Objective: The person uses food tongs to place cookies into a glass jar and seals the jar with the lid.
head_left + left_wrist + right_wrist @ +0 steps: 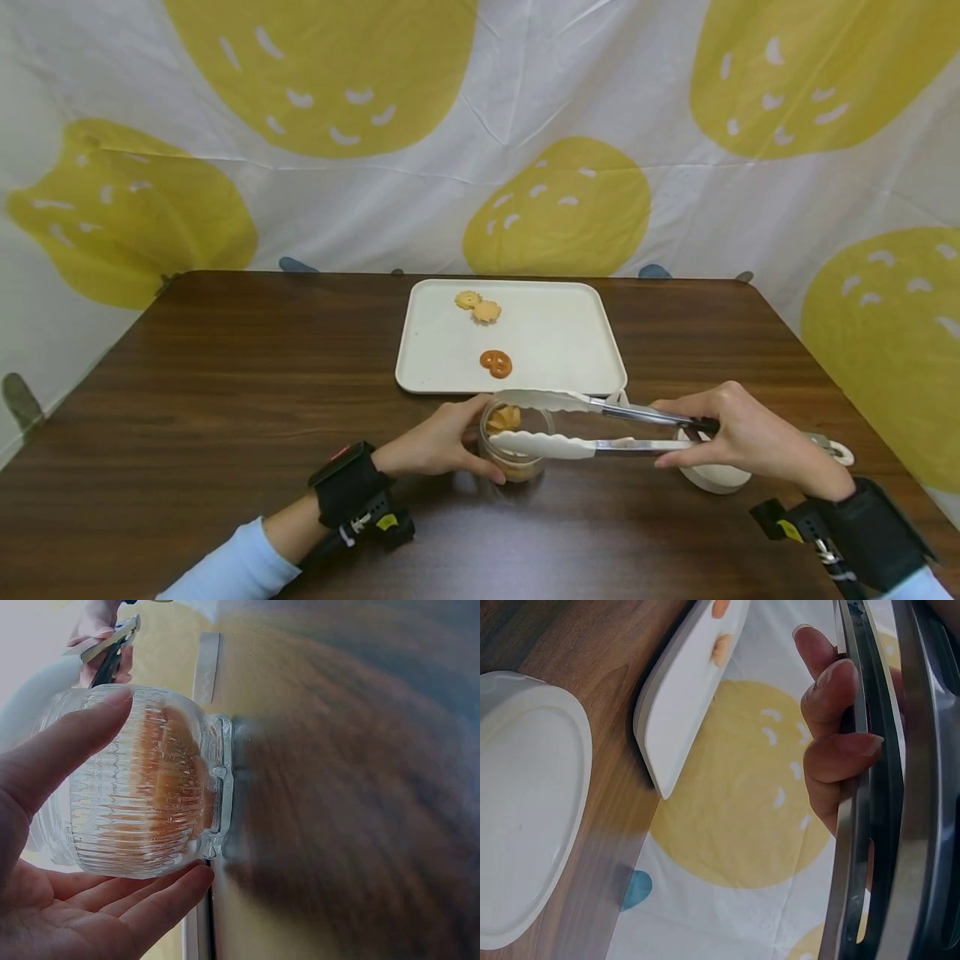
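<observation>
My left hand (438,442) holds a ribbed glass jar (517,471) upright on the table, thumb on one side and fingers on the other. Light-brown snack pieces (169,772) fill part of the jar, as the left wrist view shows. My right hand (750,437) grips metal tongs (645,414) with white scalloped tips. Those tips are spread apart over the jar's mouth, one near its far rim and one across its near side. Whether they touch the snacks inside cannot be told. In the right wrist view, fingers (832,697) curl round one tong arm.
Behind the jar lies a white tray (562,333) with a small pretzel (496,363) and two scalloped crackers (487,312). A round white lid-like piece (716,477) lies below my right hand. A patterned cloth (360,208) hangs along the table's back edge.
</observation>
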### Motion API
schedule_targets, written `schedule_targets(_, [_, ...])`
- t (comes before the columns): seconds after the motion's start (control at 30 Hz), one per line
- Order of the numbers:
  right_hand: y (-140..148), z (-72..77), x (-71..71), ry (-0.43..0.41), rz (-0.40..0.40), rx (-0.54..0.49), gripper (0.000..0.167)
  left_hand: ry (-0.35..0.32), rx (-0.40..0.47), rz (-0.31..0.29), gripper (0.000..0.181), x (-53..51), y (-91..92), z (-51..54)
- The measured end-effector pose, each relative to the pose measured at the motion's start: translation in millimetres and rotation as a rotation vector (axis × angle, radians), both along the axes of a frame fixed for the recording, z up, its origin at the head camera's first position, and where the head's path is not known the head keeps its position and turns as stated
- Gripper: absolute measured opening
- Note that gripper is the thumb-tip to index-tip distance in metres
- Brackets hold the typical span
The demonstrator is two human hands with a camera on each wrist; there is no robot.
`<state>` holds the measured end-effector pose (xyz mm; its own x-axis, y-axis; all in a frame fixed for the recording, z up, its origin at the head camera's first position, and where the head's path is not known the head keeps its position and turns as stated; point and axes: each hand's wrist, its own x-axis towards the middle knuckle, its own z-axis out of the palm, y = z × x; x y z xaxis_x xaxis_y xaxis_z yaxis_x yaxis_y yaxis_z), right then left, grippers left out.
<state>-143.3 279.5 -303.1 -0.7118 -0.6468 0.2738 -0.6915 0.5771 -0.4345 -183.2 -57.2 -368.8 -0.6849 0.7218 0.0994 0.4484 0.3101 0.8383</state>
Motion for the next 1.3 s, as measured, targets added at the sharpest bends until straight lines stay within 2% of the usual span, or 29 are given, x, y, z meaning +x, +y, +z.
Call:
schedule_targets(0.2, [-1,-1.2,-0.5,0.008,0.013,-0.013,0.041,-0.003,-0.01,0.008,0.069,0.7,-0.2,-0.7])
schedule_targets(0.43, [0,-2.8,-1.3,-0.025,-0.008,-0.008,0.039,0.011,0.0,0.001,0.069,-0.4,0.3,-1.6])
schedule_targets(0.73, [0,-4.4,-0.3,-0.007,-0.014,-0.027,0.039,0.014,-0.022,0.008,0.071,1.5,-0.6,0.1])
schedule_targets(0.9, [1,-4.0,-1.3,-0.008,-0.066,-0.032,0.043,0.007,-0.008,-0.002,0.075,1.2,-0.4,-0.1])
schedule_targets(1.1, [-1,-4.1,-7.1,0.068,-0.132,-0.024,0.044,0.021,-0.01,0.01,0.077,0.3,-0.2,-1.4])
schedule_targets(1.3, [-7,-3.2,-15.0,0.074,-0.194,-0.02,0.043,0.034,0.0,0.007,0.075,-0.6,0.0,-2.3])
